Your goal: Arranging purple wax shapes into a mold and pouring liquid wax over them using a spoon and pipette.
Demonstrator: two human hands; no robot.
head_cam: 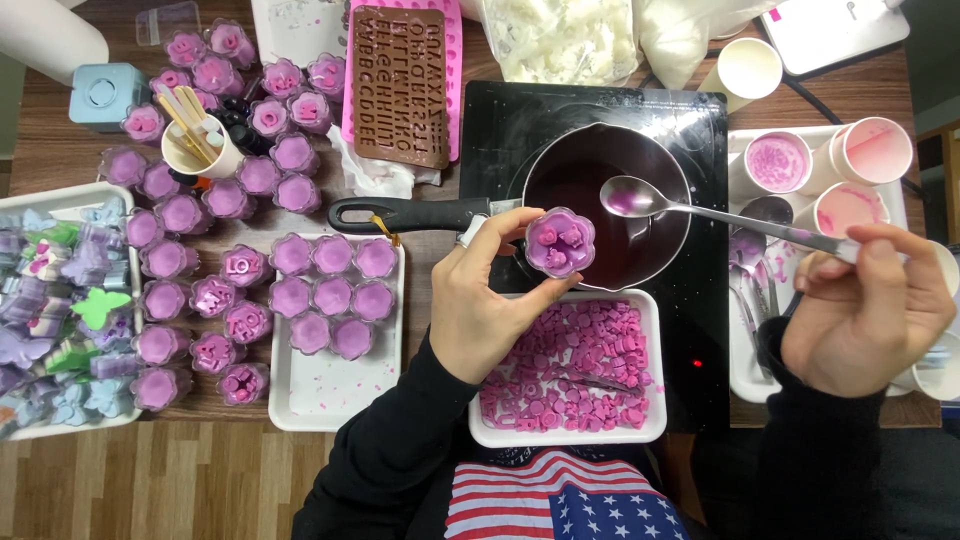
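My left hand (pixel 480 300) holds a small flower-shaped cup (pixel 560 241) filled with purple wax and topped with small pink pieces, at the near rim of a dark saucepan (pixel 600 170). My right hand (pixel 865 305) grips the handle of a long metal spoon (pixel 640 198). The spoon's bowl, carrying a little purple liquid, hovers over the pan just right of the cup. Dark purple liquid fills the pan, which sits on a black cooktop (pixel 500 120).
A white tray (pixel 655 425) of small pink pieces lies below the pan. Another white tray (pixel 320 400) with filled purple cups sits left of it, among many more cups (pixel 180 260). Paper cups (pixel 775 160) stand at right. Brown and pink silicone moulds (pixel 400 85) lie at the back.
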